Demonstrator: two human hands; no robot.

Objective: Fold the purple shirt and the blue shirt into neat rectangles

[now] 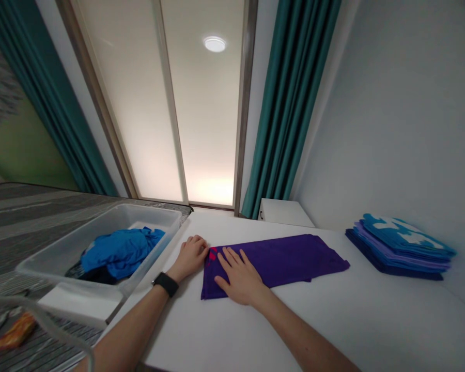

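Observation:
A purple T-shirt [290, 258], folded into a long strip, lies flat on the white table [201, 341]. Red print shows near its left end, and its right end tapers to a point. My left hand [189, 256], with a black watch [165, 284] on the wrist, is at the shirt's far left corner. Its fingers are curled and its thumb side is against the cloth edge; the fingertips are partly hidden. Spread flat over the left part of the shirt is my right hand [238, 276], palm down, fingers apart.
To the left, a clear plastic bin [46, 263] holds crumpled blue clothing [124, 250] and something dark. A stack of folded clothes [403, 248] sits at the table's right, near the wall. A white cabinet [284, 211] stands behind the table. A pale cable [58, 330] curves at lower left.

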